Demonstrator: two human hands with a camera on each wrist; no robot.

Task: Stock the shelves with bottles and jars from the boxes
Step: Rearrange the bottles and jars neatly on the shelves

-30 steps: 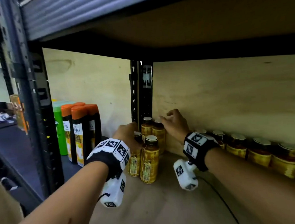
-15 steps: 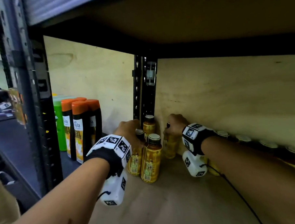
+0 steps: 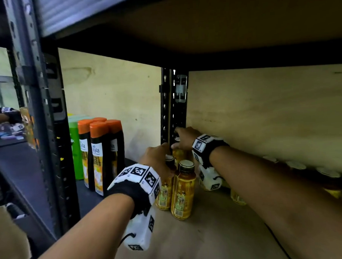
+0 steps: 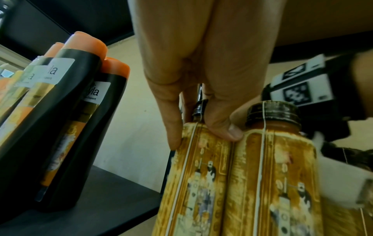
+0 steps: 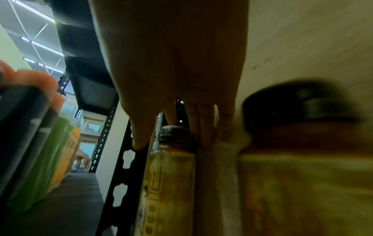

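Several yellow drink bottles with dark caps stand on the wooden shelf (image 3: 210, 235) near its back left corner. My left hand (image 3: 157, 159) grips the neck of one yellow bottle (image 3: 165, 190); the left wrist view shows thumb and forefinger (image 4: 173, 135) pinching it below the cap. A second bottle (image 3: 183, 191) stands touching it on the right. My right hand (image 3: 178, 140) arches over the back bottle (image 3: 178, 153) by the black post (image 3: 175, 109). In the right wrist view its straight fingers (image 5: 206, 135) lie against that bottle (image 5: 169, 175), while the thumb stays apart from the cap.
Orange-capped black bottles (image 3: 98, 152) and a green one (image 3: 75, 149) stand in the bay to the left. A row of lidded jars (image 3: 297, 166) lines the back wall on the right. A cardboard box (image 3: 8, 244) sits low left. Another person's hand (image 3: 7, 115) shows far left.
My right hand left the jar row, picked up a yellow bottle and carried it left into the back corner by the post. The left hand stayed on its bottle.
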